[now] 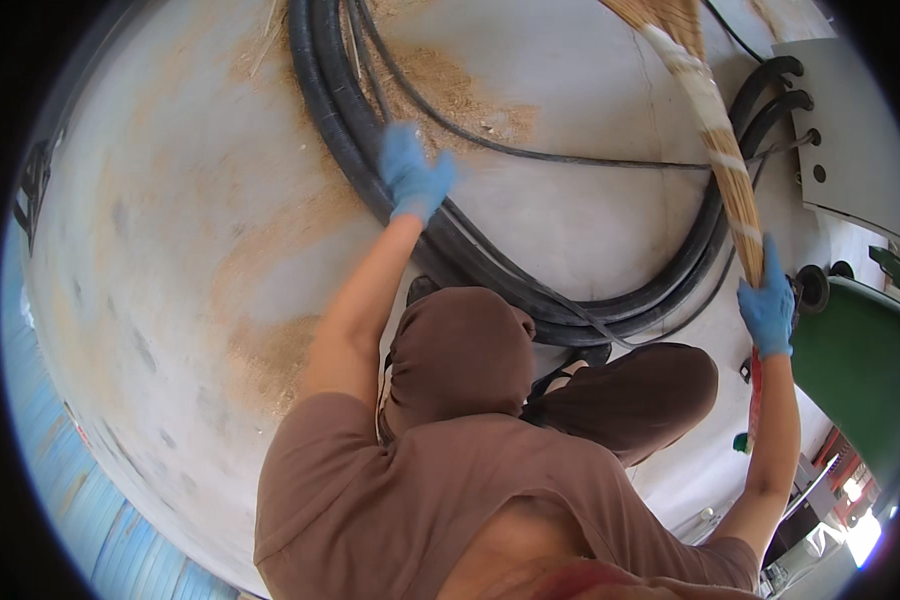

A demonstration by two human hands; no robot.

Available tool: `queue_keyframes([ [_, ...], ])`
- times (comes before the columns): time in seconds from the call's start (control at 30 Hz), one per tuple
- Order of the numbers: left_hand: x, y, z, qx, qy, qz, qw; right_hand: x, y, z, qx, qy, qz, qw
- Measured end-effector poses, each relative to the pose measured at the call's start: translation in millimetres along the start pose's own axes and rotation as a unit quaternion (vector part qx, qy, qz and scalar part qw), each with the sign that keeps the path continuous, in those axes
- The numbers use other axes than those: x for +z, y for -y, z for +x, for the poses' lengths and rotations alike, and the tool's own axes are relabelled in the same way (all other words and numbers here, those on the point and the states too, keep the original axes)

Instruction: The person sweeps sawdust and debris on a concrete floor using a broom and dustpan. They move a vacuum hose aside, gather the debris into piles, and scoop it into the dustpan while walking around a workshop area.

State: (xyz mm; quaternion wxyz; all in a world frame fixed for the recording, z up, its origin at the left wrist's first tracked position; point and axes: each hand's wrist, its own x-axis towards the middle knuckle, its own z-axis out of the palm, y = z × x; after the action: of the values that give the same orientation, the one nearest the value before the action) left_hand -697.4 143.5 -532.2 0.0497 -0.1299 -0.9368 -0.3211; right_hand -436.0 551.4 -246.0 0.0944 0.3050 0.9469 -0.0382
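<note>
Broom [718, 132] of bundled straw, bound with white wraps, slants across the far right of the scene, its near end in the right hand [768, 305]. That blue-gloved hand is closed about the narrow end, one finger stretched along the stalks. The left hand [415, 178], blurred, stands wide with its fingers spread over the left part of the black hoses [490, 272]; whether it touches them I cannot tell. The broom looks light, springy along the stalks and stiffer where wrapped, dry rather than slippery, though single straws would probably snap; the tight narrow end seems the best place to take hold. Counted: one broom, two blue gloves, two thick hoses looping near the knees, and one grey cabinet [855, 120] at the far right. At least one thin cable [570, 158] crosses the pale floor [170, 200]; others overlap too much to count. Tan debris [270, 365] lies in at least two patches left of and inside the loop.
</note>
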Motion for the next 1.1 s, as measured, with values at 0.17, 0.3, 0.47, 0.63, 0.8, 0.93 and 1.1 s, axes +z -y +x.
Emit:
queue_keyframes([
  [0.17, -18.4, 81.0, -87.5, -0.482, -0.163, -0.269, 0.818, 33.9, -33.9, -32.9, 0.041, -0.003, 0.028, 0.999],
  [0.3, -9.9, 104.3, -125.3, -0.648, 0.011, -0.502, 0.572, 55.4, -36.8, -38.8, 0.064, 0.0, 0.037, 0.997],
  [0.47, -16.7, 88.6, -120.1, -0.636, 0.054, -0.598, 0.485, 79.4, -37.7, -2.1, 0.076, 0.016, 0.011, 0.997],
  [0.63, -13.7, 78.0, -116.8, -0.553, 0.154, -0.66, 0.484, 130.9, -48.4, 91.9, 0.022, -0.044, -0.004, 0.999],
  [0.8, -7.6, 93.4, -121.2, -0.512, 0.223, -0.641, 0.526, 187.5, 32.9, 147.5, -0.084, -0.007, -0.164, 0.983],
  [0.93, -13.3, 97.0, -119.3, -0.619, 0.215, -0.632, 0.414, 273.3, 191.6, 76.3, -0.383, 0.105, 0.146, 0.906],
  [1.1, -22.5, 83.2, -116.6, -0.427, 0.273, -0.751, 0.423, 313.4, 301.0, -5.1, -0.123, 0.329, 0.285, 0.892],
])
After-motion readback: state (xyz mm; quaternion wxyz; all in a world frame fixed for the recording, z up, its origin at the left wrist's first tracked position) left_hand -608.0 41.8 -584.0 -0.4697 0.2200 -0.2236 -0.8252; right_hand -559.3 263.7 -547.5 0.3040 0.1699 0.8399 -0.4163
